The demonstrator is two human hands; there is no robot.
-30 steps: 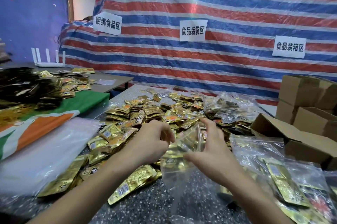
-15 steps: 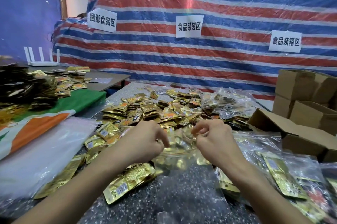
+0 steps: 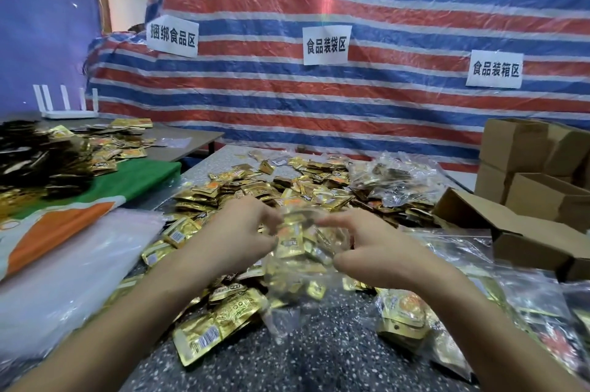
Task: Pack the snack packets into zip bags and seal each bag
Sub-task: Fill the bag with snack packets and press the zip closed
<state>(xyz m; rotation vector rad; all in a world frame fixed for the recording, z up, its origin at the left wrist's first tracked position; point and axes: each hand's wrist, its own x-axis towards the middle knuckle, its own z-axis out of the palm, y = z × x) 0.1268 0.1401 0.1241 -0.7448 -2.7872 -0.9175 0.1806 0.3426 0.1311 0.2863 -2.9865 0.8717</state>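
Nearest, below both grips, the speckled desk (image 3: 319, 359) carries a loose gold packet (image 3: 214, 327) under the left wrist. Filled bags (image 3: 405, 321) lie under the right forearm, probably set aside as finished.

Between the 2 grips hangs 1 clear zip bag (image 3: 297, 267) holding several snack packets (image 3: 289, 241). The left grip (image 3: 242, 238) pinches its top edge from one side and the right grip (image 3: 367, 248) pinches from the other, though blur hides the exact fingertip contact. Holding the mouth at both ends keeps it taut, which I judge suits pressing the zip closed.

1.0 s ago the right grip's fingers were spread and the mouth gaped; now both curl in on the strip.

Beyond the grips lies the heap (image 3: 271, 187) of loose packets, within easy reach. Further right stand cardboard boxes (image 3: 514, 149).
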